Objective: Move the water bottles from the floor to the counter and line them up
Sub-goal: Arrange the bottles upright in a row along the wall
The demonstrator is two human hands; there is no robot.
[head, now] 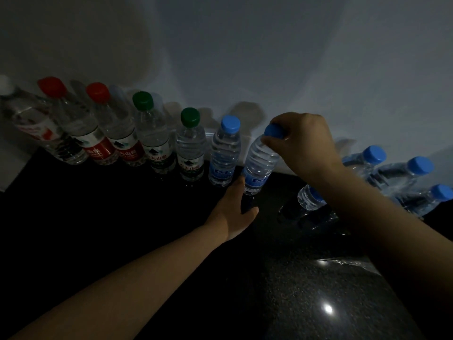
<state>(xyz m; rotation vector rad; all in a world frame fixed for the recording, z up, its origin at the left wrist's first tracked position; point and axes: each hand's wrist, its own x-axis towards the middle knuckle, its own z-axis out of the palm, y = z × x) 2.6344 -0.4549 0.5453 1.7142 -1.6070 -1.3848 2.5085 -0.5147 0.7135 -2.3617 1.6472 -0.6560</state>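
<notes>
Several water bottles stand in a row along the wall on the dark counter (pixel 306 278): one with a white cap (pixel 31 119), two with red caps (pixel 78 123), two with green caps (pixel 190 146) and one with a blue cap (pixel 224 153). At the row's right end, a second blue-capped bottle (pixel 259 163) stands upright. My right hand (pixel 301 141) grips its cap from above. My left hand (pixel 235 209) holds its base, thumb and fingers round the bottom. Several more blue-capped bottles (pixel 402 177) lie grouped at the right, one (pixel 310 197) partly hidden behind my right forearm.
A pale wall (pixel 245 57) rises directly behind the row. The counter's glossy dark top reflects a light near the front right (pixel 327 309). A paler surface edge (pixel 14 168) shows at the far left.
</notes>
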